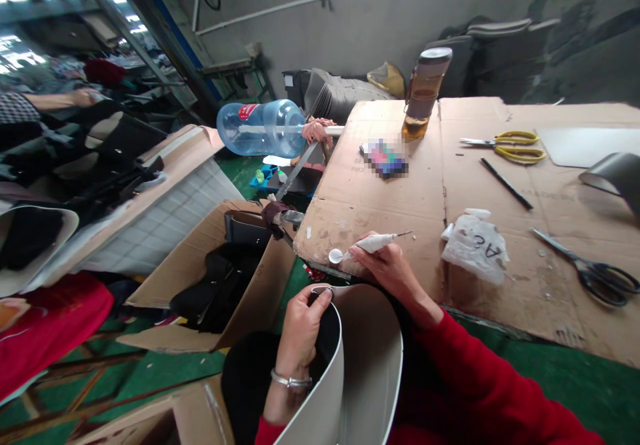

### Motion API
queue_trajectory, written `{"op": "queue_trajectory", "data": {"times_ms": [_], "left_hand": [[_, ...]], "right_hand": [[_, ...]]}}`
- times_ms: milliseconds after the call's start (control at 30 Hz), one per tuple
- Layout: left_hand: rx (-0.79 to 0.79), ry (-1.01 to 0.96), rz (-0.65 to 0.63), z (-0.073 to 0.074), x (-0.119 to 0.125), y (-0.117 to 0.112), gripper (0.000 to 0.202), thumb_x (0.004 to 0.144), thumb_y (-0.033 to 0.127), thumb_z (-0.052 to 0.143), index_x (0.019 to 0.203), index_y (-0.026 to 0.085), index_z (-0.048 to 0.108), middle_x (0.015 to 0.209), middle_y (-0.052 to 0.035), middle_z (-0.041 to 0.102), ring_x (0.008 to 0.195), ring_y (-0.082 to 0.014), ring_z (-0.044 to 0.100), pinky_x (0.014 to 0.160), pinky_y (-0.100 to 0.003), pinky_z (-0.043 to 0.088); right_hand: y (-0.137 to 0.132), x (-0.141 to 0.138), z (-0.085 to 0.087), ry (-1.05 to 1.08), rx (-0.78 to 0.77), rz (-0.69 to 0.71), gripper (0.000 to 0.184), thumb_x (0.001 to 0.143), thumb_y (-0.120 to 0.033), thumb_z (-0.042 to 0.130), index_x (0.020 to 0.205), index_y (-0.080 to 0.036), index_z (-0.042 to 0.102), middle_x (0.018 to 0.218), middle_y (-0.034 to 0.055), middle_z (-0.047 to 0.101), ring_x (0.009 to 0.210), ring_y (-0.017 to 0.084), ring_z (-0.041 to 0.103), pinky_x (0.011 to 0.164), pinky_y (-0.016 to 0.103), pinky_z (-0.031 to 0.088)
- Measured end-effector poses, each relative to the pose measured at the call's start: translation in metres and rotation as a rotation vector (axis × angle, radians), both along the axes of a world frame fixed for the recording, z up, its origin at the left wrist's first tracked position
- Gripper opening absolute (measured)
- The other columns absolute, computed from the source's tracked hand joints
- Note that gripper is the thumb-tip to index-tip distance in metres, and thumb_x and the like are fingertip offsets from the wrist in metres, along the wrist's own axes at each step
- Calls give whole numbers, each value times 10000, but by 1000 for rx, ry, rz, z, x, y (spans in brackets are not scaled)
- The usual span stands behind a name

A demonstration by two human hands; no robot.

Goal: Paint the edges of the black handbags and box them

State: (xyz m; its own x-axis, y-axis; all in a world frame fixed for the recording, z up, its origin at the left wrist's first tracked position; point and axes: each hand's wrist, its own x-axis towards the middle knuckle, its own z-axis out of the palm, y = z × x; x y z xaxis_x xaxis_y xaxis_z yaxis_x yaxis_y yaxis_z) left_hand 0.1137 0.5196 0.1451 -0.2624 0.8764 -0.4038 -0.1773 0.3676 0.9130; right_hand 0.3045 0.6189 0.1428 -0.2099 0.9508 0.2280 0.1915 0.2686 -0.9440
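Observation:
My left hand (pixel 300 328) pinches the upper edge of a bent sheet (pixel 373 338), pale grey on one face and black on the other. The sheet curls down over my lap, its lower part cut off by the frame. In my right hand (pixel 393 268) is a white pen-like tool (pixel 375 242) with a thin metal rod at its rear end. Its front end points at a small round white dish (pixel 335 256) by the table corner; whether they touch I cannot tell.
On the cardboard-covered table (pixel 410 205) lie black scissors (pixel 595 275), yellow-handled scissors (pixel 515 146), a black stick (pixel 507 184), a plastic bag (pixel 475 248) and a phone (pixel 384 158). A drink bottle (pixel 427 92) stands behind. Left are a cardboard box (pixel 270 285), a water jug (pixel 263 127) and another person's hand (pixel 85 96).

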Motion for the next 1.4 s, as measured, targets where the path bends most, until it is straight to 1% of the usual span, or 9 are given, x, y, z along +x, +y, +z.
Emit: {"op": "queue_trajectory", "data": {"times_ms": [200, 400, 567, 700, 800, 933, 1133, 1300, 1400], "left_hand": [[-11, 1, 7, 3, -5, -1, 374, 643, 425, 918, 879, 157, 807, 848, -56, 758, 807, -203, 637, 824, -312, 469], [-16, 0, -82, 5, -5, 0, 417, 678, 462, 908, 944, 152, 822, 941, -99, 785, 886, -234, 670, 867, -335, 485], [-34, -27, -49, 3, -3, 4, 407, 624, 465, 945, 855, 157, 811, 846, -67, 772, 784, -199, 664, 808, -314, 501], [-62, -100, -17, 4, -2, 8, 433, 581, 443, 971, 854, 154, 800, 799, -53, 762, 707, -183, 662, 746, -306, 516], [-81, -133, -7, 6, -1, 9, 449, 562, 431, 980, 857, 149, 794, 797, -58, 764, 692, -189, 671, 716, -306, 523], [-96, -164, 7, 9, 1, 9, 455, 537, 419, 992, 850, 158, 791, 798, -56, 767, 709, -191, 677, 713, -295, 520], [-81, -160, 2, 10, 4, 10, 448, 541, 425, 991, 846, 162, 797, 798, -47, 764, 731, -176, 665, 741, -280, 504], [-60, -132, -12, 10, 6, 11, 436, 553, 436, 984, 843, 166, 802, 786, -32, 747, 728, -167, 636, 755, -277, 486], [-33, -84, -22, 9, 10, 11, 411, 581, 437, 968, 840, 166, 801, 791, -30, 740, 742, -170, 625, 776, -284, 478]], "right_hand": [[0, 1, 1, 43, 1, 8, 336, 989, -470, 638, 823, -187, 707, 787, 29, 675, 688, 177, 623, 647, 273, 475], [1, 0, 0, 174, -55, 31, 349, 977, -488, 660, 813, -182, 696, 789, 27, 671, 706, 172, 619, 633, 268, 462], [0, 2, 6, 373, -194, 84, 345, 919, -499, 735, 819, -174, 679, 720, 16, 671, 644, 157, 615, 586, 249, 476], [-3, 6, 13, 465, -299, 167, 392, 856, -521, 795, 771, -160, 668, 665, 11, 658, 570, 141, 595, 533, 238, 475], [-5, 9, 15, 452, -324, 227, 406, 851, -529, 797, 750, -152, 683, 652, 19, 668, 554, 141, 601, 521, 236, 481], [-4, 9, 15, 403, -286, 269, 401, 866, -512, 787, 733, -143, 706, 648, 29, 676, 561, 143, 608, 527, 236, 485], [-4, 10, 13, 399, -278, 297, 395, 874, -512, 784, 776, -133, 733, 675, 36, 694, 584, 143, 616, 544, 230, 478], [-4, 12, 13, 303, -287, 295, 442, 877, -553, 771, 775, -125, 726, 666, 40, 686, 574, 136, 598, 526, 227, 445], [-3, 11, 13, 293, -290, 299, 472, 877, -587, 762, 779, -127, 723, 664, 40, 685, 578, 139, 603, 530, 228, 453]]}}
